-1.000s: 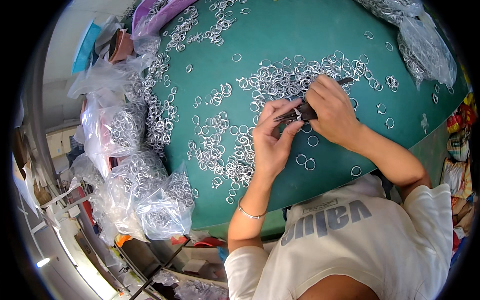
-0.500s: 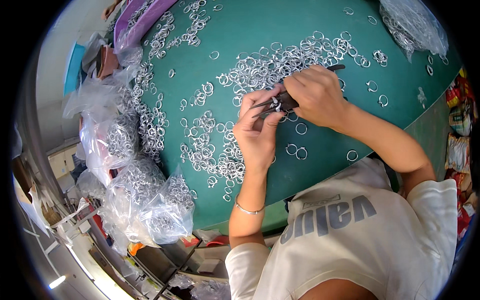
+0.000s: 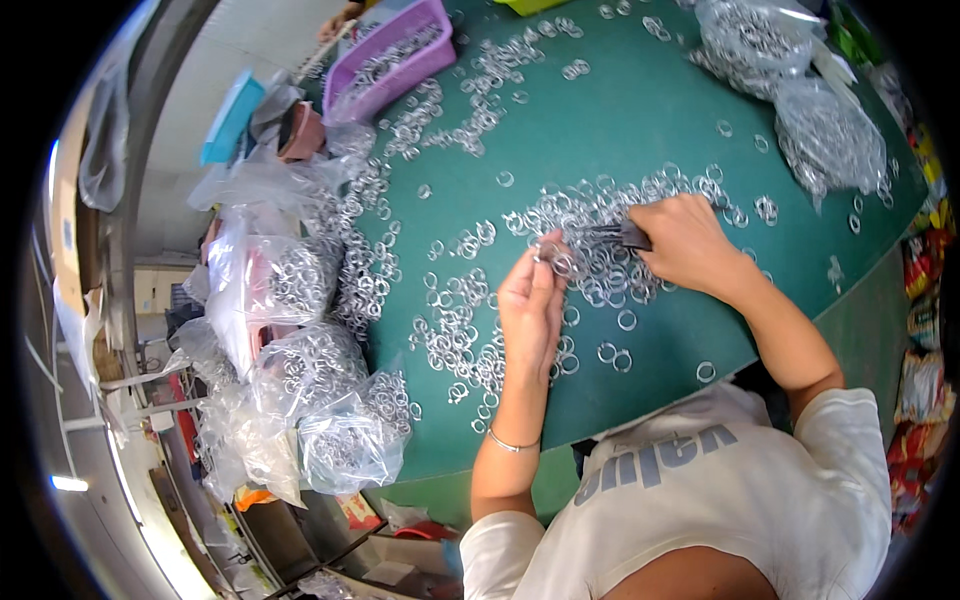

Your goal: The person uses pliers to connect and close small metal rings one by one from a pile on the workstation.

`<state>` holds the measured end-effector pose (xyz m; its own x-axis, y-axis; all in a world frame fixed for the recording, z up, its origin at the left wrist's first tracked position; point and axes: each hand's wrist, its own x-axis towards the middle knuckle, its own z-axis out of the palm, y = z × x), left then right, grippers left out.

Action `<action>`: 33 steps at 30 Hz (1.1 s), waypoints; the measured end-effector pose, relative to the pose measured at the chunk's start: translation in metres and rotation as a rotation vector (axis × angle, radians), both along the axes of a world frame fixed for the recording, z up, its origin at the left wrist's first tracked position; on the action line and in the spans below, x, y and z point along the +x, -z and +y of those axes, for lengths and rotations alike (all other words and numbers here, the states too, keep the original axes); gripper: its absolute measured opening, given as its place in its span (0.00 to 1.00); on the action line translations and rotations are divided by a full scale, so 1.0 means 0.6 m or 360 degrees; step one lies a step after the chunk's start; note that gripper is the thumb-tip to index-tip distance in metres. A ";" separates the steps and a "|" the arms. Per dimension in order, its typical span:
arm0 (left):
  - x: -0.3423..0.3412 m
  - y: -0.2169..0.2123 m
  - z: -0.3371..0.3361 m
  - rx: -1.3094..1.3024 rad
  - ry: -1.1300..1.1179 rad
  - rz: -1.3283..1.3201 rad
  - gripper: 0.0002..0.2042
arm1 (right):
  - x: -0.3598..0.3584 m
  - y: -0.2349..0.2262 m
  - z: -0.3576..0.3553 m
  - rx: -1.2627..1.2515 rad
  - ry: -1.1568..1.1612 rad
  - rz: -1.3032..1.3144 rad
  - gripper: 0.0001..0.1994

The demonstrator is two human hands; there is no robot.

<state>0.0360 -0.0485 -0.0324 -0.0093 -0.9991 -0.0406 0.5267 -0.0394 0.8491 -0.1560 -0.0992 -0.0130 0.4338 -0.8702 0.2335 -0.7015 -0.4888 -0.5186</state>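
My left hand [image 3: 530, 305] is pinched on a silver metal ring [image 3: 562, 264] at its thumb and fingertips. My right hand [image 3: 685, 240] is wrapped round dark-handled pliers [image 3: 634, 236], whose slim jaws point left toward the left hand, apart from the held ring. Under and around both hands lies a loose heap of similar rings [image 3: 612, 288], some with small ears or tabs on the rim. More rings [image 3: 460, 345] are spread just left of my left wrist.
The green table [image 3: 600, 110] has scattered rings. Clear bags of rings [image 3: 355, 435] line its left side; more bags [image 3: 825, 135] sit at the far right. A purple bin [image 3: 400, 75] with rings stands far left, near another person's hand [image 3: 345, 15]. Colourful packets [image 3: 920, 385] lie beyond the right edge.
The pliers' jaws have come away from the left hand, and the two hands have moved apart. The view has shifted, showing more of the far table.
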 end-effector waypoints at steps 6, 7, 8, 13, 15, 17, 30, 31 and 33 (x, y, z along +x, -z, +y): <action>-0.014 -0.012 0.014 -0.0049 0.0050 -0.0251 0.14 | 0.024 -0.033 0.004 0.1580 -0.0159 -0.1206 0.14; -0.018 -0.016 0.015 -0.0091 0.0030 -0.0314 0.14 | 0.025 -0.025 0.007 0.1751 -0.0247 -0.1213 0.13; -0.022 -0.018 0.016 -0.0126 0.0013 -0.0373 0.13 | 0.026 -0.013 0.010 0.1927 -0.0331 -0.1217 0.12; -0.023 -0.029 0.015 -0.0612 -0.0144 -0.1221 0.13 | 0.026 0.000 0.009 0.2330 -0.0263 -0.1637 0.08; -0.024 -0.030 0.014 -0.0538 -0.0110 -0.1145 0.12 | 0.025 0.001 0.007 0.2250 -0.0178 -0.1576 0.08; -0.029 -0.041 0.016 -0.0538 -0.0174 -0.1293 0.11 | 0.025 -0.009 0.008 0.2213 -0.0074 -0.1563 0.07; -0.028 -0.034 0.018 -0.0909 -0.0487 -0.2071 0.07 | 0.035 -0.017 0.032 0.0568 0.0048 -0.0942 0.07; -0.029 -0.035 0.020 -0.0806 -0.0429 -0.2027 0.07 | 0.036 -0.013 0.033 0.0413 -0.0004 -0.0925 0.07; -0.028 -0.038 0.022 -0.0601 -0.0317 -0.1938 0.06 | 0.040 -0.001 0.036 0.0104 -0.0112 -0.0890 0.10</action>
